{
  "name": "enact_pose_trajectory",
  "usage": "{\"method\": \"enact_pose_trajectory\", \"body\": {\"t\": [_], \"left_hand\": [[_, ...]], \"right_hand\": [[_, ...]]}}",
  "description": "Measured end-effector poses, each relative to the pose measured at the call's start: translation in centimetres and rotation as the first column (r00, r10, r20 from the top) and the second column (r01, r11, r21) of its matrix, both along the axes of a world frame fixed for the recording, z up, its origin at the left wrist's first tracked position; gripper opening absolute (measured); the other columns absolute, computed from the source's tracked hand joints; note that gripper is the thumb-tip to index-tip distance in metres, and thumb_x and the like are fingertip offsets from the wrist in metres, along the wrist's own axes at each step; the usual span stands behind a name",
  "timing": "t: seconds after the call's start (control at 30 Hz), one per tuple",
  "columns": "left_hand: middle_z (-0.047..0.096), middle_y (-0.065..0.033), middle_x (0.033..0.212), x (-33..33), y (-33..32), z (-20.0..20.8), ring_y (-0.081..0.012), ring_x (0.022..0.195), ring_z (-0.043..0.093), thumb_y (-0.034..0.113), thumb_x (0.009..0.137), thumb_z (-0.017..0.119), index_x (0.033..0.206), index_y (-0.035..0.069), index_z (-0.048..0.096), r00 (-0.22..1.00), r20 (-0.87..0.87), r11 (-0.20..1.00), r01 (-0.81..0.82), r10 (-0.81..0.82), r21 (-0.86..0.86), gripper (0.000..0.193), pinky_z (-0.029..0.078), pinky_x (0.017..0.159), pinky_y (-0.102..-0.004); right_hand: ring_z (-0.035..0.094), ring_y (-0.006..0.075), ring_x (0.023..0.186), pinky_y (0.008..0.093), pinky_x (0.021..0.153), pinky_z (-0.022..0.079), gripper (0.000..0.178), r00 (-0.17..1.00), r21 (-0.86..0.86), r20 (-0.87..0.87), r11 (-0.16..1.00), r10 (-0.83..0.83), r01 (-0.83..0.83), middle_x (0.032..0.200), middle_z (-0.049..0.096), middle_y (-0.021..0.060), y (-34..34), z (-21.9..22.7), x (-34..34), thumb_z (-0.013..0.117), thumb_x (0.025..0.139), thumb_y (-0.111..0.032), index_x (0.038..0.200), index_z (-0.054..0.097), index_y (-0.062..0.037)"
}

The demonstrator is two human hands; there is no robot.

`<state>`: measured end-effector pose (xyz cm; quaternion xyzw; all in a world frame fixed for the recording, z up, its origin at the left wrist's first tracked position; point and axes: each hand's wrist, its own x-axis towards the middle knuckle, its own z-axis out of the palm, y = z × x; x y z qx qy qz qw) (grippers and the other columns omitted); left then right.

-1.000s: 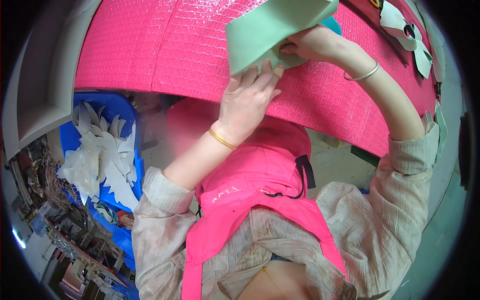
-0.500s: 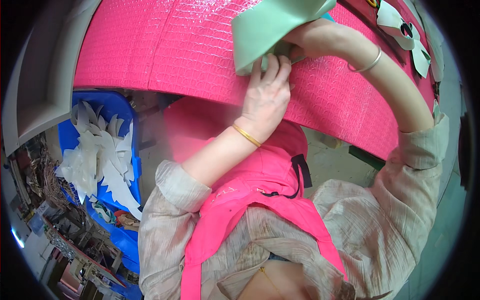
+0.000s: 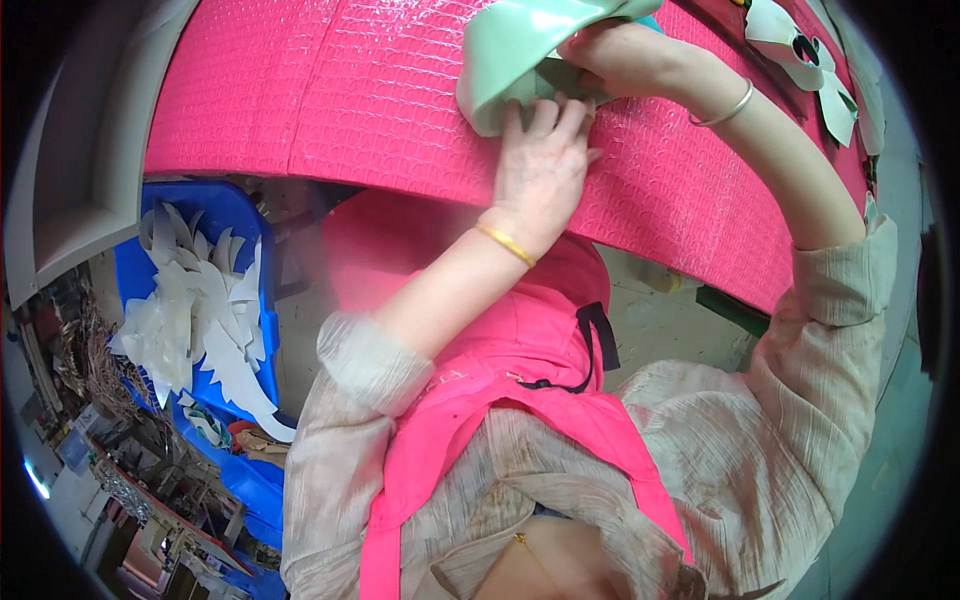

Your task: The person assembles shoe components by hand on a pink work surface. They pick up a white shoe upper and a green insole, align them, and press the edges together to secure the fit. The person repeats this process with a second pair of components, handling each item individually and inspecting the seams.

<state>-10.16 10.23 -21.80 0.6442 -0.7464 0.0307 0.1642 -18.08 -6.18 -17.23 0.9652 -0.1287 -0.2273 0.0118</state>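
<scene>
Both hands up at 12 o'clock of view, on pale green sheet (image 3: 520, 55) lying curled on pink bubble-textured table cover (image 3: 330, 100). Left hand (image 3: 540, 160) flat, fingers (image 3: 545, 115) nearly straight, pressing sheet's near edge, gripping nothing. Right hand (image 3: 615, 55) curled over sheet's far fold at 1 o'clock; how tightly it pinches cannot be told. Step looks like folding or shaping sheet. Next move likely needs left hand steady as anchor. White cut pieces in blue bin (image 3: 235, 240) at 9 o'clock.
</scene>
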Motion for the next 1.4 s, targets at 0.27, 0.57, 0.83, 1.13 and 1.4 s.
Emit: {"method": "enact_pose_trajectory", "body": {"t": [0.27,0.57,0.83,1.13,1.4], "left_hand": [[0.047,-0.0097,0.115,-1.1,-0.7,-0.7,-0.0267,0.103,0.045,0.03,0.08,0.057,0.119,0.003,0.049,0.998,-0.052,0.997,-0.03,0.026,-0.075,0.048,0.034,0.093,-0.0512],[0.039,-0.0102,0.127,-3.5,-1.8,-0.8,-0.0297,0.118,0.035,0.035,0.082,0.054,0.121,0.002,0.047,0.991,-0.044,0.992,-0.125,0.124,-0.018,0.052,0.025,0.093,-0.0655],[0.053,-0.0114,0.11,-2.9,-1.2,0.4,-0.0293,0.112,0.043,0.034,0.081,0.054,0.113,0.005,0.054,1.0,-0.008,0.972,0.011,-0.01,0.236,0.043,0.024,0.094,-0.0647],[0.06,-0.0176,0.088,5.9,1.7,6.2,-0.0248,0.087,0.055,0.015,0.073,0.05,0.096,-0.006,0.059,0.66,0.635,0.913,0.228,-0.401,0.339,0.033,0.039,0.086,-0.03],[0.055,-0.0072,0.071,10.7,1.2,5.4,-0.0187,0.076,0.053,0.011,0.067,0.052,0.074,0.001,0.057,0.731,0.589,0.938,0.298,-0.345,0.178,0.014,0.042,0.073,-0.0279]], "right_hand": [[0.06,0.0266,0.088,0.0341,0.074,0.048,0.038,0.841,-0.23,0.469,0.957,0.27,-0.178,0.097,0.06,0.0164,-1.0,-1.1,-2.1,0.062,0.065,-0.007,0.103,0.057,-0.0009],[0.059,0.0264,0.091,0.0341,0.076,0.048,0.038,0.808,-0.579,0.38,0.797,0.45,-0.172,0.1,0.059,0.0151,0.3,0.1,-1.4,0.06,0.066,-0.007,0.104,0.057,-0.0033],[0.055,0.0237,0.103,0.0311,0.083,0.048,0.048,0.917,0.239,0.363,0.968,-0.165,0.079,0.114,0.054,0.01,5.9,1.0,-3.9,0.056,0.077,-0.014,0.124,0.046,-0.0063],[0.035,0.0286,0.125,0.0392,0.101,0.032,0.061,0.77,0.178,0.625,0.984,-0.128,0.019,0.135,0.039,0.0093,8.9,-2.9,-2.1,0.056,0.08,-0.037,0.131,0.038,-0.0074],[0.041,0.0264,0.118,0.0389,0.096,0.034,0.062,0.656,0.199,0.705,0.963,-0.269,0.181,0.133,0.042,0.0027,10.8,-3.8,0.8,0.059,0.077,-0.039,0.131,0.04,-0.0133]]}}
